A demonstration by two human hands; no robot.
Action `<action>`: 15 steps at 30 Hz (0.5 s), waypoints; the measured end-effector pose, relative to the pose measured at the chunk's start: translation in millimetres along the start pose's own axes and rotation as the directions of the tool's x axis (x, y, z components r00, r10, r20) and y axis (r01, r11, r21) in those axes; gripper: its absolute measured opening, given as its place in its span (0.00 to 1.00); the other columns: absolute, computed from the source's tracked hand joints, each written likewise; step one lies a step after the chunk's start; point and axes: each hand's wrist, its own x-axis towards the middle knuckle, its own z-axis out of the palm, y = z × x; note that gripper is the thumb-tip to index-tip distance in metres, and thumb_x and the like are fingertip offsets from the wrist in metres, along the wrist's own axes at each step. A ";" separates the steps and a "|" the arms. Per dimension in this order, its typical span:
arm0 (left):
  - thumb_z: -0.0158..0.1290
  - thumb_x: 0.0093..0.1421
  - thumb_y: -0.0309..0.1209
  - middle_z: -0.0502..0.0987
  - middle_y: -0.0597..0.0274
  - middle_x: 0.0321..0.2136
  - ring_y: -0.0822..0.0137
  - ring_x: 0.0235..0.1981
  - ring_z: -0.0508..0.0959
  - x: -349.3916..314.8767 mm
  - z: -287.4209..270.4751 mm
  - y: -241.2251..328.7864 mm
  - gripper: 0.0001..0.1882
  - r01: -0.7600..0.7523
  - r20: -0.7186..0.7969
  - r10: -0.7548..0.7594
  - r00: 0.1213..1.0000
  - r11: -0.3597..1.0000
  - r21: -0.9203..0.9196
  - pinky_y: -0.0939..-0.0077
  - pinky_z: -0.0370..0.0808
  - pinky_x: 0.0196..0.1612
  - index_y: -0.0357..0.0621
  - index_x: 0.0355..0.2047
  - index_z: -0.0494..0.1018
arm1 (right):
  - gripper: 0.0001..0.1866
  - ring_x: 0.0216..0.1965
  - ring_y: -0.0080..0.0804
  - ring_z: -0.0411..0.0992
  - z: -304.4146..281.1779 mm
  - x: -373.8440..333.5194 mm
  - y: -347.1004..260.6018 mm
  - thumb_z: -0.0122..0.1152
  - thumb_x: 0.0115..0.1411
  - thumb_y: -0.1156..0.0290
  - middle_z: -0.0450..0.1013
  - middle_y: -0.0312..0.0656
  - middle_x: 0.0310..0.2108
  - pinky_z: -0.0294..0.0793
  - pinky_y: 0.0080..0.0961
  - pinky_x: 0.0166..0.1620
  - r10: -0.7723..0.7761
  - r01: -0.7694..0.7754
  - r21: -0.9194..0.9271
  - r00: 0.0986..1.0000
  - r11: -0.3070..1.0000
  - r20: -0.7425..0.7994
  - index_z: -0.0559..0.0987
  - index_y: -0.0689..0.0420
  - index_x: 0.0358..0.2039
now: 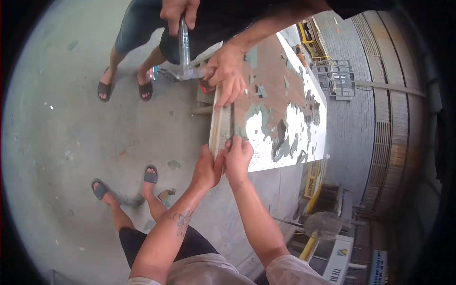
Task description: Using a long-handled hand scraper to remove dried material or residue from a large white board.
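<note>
A large panel (pixel 273 78) lies in front of me, its brown face patched with peeling green film and bare white areas. Along its left side runs a pale edge strip (pixel 221 124). My left hand (pixel 207 167) is closed round the near end of this strip. Beside it, my right hand (pixel 239 157) has its fingers curled and pinched on the strip at the panel's near corner; its fingertips are partly hidden. Across from me a co-worker's hand (pixel 227 73) presses on the strip's far part. The co-worker's other hand (pixel 179 10) grips a metal hammer (pixel 185 47), its head close to the strip.
The co-worker's sandalled feet (pixel 105 85) stand on the grey concrete floor (pixel 71 156), left of the panel. Film scraps (pixel 174 165) lie near my feet. To the right are a metal frame (pixel 338 78), a yellow rail (pixel 311 183) and a white sign board (pixel 339 261).
</note>
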 end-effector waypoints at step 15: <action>0.48 0.72 0.48 0.80 0.30 0.37 0.29 0.39 0.80 8.4 5.4 -20.7 0.27 -0.059 -0.021 0.060 0.998 0.998 0.027 0.42 0.76 0.40 0.31 0.51 0.60 | 0.22 0.25 0.35 0.68 -14.5 -6.9 2.4 0.52 0.74 0.58 0.71 0.47 0.22 0.70 0.38 0.33 -0.203 0.243 -0.554 0.970 0.797 0.134 0.72 0.67 0.32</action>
